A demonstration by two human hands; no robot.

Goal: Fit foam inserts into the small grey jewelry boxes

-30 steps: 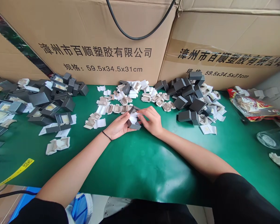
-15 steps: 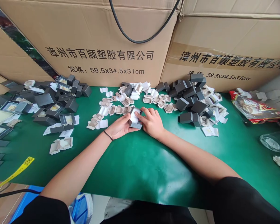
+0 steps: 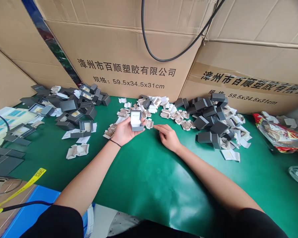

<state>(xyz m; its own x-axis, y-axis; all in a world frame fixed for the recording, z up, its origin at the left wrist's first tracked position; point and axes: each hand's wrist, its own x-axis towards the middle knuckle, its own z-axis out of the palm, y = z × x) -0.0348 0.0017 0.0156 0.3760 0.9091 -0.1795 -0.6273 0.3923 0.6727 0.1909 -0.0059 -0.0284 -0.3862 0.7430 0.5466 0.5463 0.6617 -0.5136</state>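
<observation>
Two bare hands work over a smooth, glossy green mat [image 3: 149, 172]. The left hand [image 3: 124, 132] is raised a little, fingers curled around a small grey box [image 3: 136, 120]: a squarish, matte, hard-edged case held open, its pale lining facing up and toward the person, the lid standing at the far side. Its long axis runs away from the person, toward the far edge. The right hand [image 3: 169, 137] rests near it on the mat, holding nothing, fingers loosely spread with the forefinger stretched toward the box, not touching.

Behind the box, along the far edge, lies a scatter of beige and white inserts [image 3: 164, 110], folded card with soft-looking pads. Toward the far right sits a heap of shut grey boxes [image 3: 208, 115], blocky and dull. Toward the far left is a pile of open boxes [image 3: 74, 109]. Brown corrugated cartons [image 3: 129, 49] with black print stand along the far edge, a black cable [image 3: 164, 59] drooping across them. A crinkled red packet [image 3: 280, 135] lies at the right edge.
</observation>
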